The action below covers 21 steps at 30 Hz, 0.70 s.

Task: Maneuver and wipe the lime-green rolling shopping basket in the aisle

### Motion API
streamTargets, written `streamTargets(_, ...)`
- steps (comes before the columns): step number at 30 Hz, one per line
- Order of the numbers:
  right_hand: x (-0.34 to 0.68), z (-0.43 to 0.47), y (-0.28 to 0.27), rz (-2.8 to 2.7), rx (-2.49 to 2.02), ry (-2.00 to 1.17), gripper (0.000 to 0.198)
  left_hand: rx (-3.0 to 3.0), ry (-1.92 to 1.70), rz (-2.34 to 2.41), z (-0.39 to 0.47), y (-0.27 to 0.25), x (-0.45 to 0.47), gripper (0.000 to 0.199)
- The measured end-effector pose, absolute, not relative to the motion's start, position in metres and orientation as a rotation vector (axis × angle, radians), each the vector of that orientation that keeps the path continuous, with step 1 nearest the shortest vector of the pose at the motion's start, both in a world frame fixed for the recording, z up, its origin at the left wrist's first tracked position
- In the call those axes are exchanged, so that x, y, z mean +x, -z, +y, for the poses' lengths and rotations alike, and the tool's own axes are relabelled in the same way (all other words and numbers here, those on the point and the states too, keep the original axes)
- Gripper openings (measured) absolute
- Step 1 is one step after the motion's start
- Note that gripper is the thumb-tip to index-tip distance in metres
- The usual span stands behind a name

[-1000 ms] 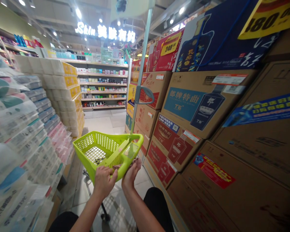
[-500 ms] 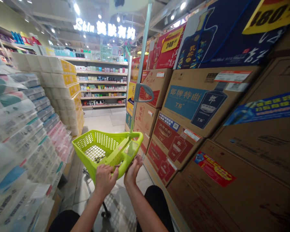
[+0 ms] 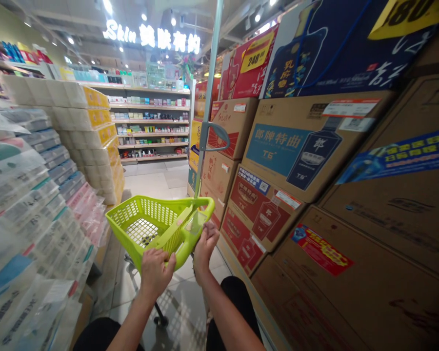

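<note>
A lime-green shopping cart (image 3: 157,204) with a latticed basket stands in front of me, angled to the left. My left hand (image 3: 157,270) is wrapped round the near left part of its curved handle, thumb on top. My right hand (image 3: 206,243) is closed at the handle's right side, with the fingertips curled at the rim and partly hidden. Something small and dark shows beside the right wrist, too unclear to name. A tall metal pole (image 3: 208,97) with a grey loop grip (image 3: 219,135) rises from the cart's right side.
Stacked liquor cartons (image 3: 278,146) line the right side closely. Packs of tissue paper (image 3: 91,131) and wrapped bundles (image 3: 25,209) are piled on the left. A tiled aisle (image 3: 153,178) leads between them to cosmetics shelves (image 3: 153,122) at the back.
My right hand has moved up from beneath the handle to its right rim. My left hand stays on the handle. The view has shifted slightly, and the cart sits a little further left.
</note>
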State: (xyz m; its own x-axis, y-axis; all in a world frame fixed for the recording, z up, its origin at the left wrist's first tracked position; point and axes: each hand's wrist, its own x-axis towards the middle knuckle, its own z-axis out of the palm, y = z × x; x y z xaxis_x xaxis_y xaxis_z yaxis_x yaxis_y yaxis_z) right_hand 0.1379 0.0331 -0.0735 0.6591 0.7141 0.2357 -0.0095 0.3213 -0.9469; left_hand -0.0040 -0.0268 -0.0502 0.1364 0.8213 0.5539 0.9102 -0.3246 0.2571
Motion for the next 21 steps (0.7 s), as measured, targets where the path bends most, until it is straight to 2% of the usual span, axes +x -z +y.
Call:
streamTargets(3,0.118,-0.009,0.089,-1.017,-1.246,-0.332,0.026,-2.25,0.954,-1.724,-0.026,0.05,-0.006,0.043)
streamTargets(6,0.121,-0.025,0.094,-1.408,-1.147,-0.246,0.024,-2.282,0.925,-1.733,-0.026,0.05,-0.012,0.043)
streamTargets(8,0.14,-0.009,0.086,-1.542,-1.119,-0.222,0.023,-2.309,0.913,-1.744,-0.027,0.05,-0.014,0.044)
streamTargets(13,0.185,0.045,0.046,-1.428,-1.382,-0.19,0.024,-2.299,0.93,-1.757,-0.03,0.051,-0.011,0.045)
streamTargets(21,0.168,0.006,0.021,-2.023,-1.079,-0.208,0.025,-2.25,0.991,-1.724,-0.034,0.051,-0.008,0.042)
